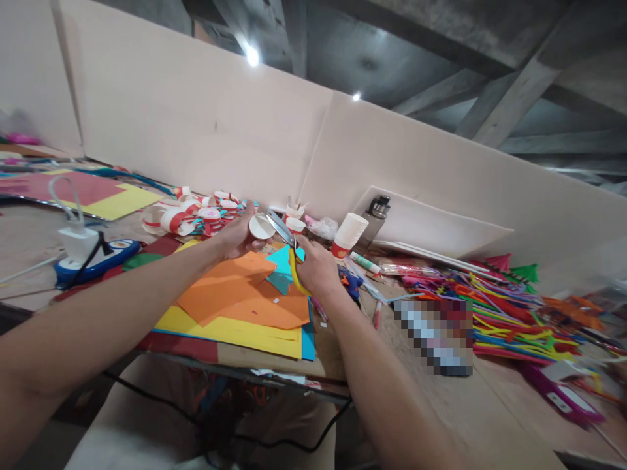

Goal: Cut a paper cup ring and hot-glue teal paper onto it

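My left hand [238,234] grips a white round piece [261,226] that looks like the bottom of a paper cup. Its flat face is turned towards me. In my right hand [318,266] is a pair of scissors with yellow handles [296,273]. The metal blades point up and left, close against the right side of the white piece; whether they touch it I cannot tell. Beneath both hands lie orange paper [230,287], a yellow sheet [235,333] and cut turquoise paper [285,264]. Small paper scraps are scattered on the orange paper.
Cut paper cups [211,220] crowd behind my left hand. Stacked paper cups [351,232], a grey bottle [375,223] and a glue stick [365,262] stand or lie right of centre. Colourful pipe cleaners [504,326] spread rightward. A blue power strip [117,251] sits left; a white partition [206,124] rises behind.
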{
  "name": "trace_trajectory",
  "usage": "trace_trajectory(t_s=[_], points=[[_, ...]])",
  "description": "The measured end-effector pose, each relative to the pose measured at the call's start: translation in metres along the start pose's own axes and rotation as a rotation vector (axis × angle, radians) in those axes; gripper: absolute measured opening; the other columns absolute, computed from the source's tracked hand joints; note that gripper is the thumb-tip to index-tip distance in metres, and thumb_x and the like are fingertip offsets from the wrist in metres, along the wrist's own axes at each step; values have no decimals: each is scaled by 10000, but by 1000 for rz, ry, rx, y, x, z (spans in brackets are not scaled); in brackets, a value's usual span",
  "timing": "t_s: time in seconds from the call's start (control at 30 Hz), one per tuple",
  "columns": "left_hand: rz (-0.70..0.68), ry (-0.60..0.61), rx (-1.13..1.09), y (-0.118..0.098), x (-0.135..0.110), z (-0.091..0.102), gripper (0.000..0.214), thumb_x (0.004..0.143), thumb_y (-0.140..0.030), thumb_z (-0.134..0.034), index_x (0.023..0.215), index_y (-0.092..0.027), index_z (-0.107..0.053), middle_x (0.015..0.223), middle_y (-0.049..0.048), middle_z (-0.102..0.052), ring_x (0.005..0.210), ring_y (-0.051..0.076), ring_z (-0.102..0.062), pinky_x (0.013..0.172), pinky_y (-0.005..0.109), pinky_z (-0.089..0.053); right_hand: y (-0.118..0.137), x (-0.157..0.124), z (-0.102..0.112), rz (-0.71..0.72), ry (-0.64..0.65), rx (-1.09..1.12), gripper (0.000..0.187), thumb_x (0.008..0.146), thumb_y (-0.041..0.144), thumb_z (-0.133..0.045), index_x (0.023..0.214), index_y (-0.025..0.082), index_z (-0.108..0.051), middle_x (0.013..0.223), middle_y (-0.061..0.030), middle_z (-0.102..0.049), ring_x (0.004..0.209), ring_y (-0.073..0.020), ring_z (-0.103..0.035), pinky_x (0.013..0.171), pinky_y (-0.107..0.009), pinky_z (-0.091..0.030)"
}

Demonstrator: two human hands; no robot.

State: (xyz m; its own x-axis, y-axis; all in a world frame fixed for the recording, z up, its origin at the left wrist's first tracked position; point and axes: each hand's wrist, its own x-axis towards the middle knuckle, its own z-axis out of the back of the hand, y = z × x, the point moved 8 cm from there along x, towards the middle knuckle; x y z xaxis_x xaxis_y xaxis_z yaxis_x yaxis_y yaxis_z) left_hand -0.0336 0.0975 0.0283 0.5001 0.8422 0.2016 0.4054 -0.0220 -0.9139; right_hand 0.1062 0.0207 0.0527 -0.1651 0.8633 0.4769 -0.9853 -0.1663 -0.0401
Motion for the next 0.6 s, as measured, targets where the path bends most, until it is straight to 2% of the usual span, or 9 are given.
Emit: trace_trajectory(t_s=[0.13,0.3,0.43,0.6], points=[[6,-22,-57,-1,1,0,713,861,-753,-277,767,-122,-596,599,98,-648,350,73,-446,339,177,-311,0,0,-1,-12,15,-15,419,853,241,-480,1265,260,-556,1067,-64,-695,924,-250,-663,736,-306,-465],[-2,-13,-145,-2,1,-2,597,901,-665,-368,872,-123,-616,634,83,-659,406,93,-499,318,157,-284,-3,0,-1,-53,28,-38,420,872,268,-481,1287,251,-541,1080,-80,-694,928,-256,-665,734,-308,-467],[-27,2,-188,-2,2,-2,517,919,-606,-412,864,-129,-605,662,87,-670,412,89,-488,332,157,-311,-5,0,-2,-69,32,-28,425,887,293,-474,1307,261,-536,1070,-83,-680,942,-264,-657,747,-318,-474],[7,43,-176,7,0,-7,500,926,-576,-430,856,-115,-610,663,87,-660,408,79,-480,330,148,-313,-3,0,-2,-35,13,66,483,883,288,-467,1363,235,-484,1138,-107,-622,983,-251,-628,789,-314,-478]])
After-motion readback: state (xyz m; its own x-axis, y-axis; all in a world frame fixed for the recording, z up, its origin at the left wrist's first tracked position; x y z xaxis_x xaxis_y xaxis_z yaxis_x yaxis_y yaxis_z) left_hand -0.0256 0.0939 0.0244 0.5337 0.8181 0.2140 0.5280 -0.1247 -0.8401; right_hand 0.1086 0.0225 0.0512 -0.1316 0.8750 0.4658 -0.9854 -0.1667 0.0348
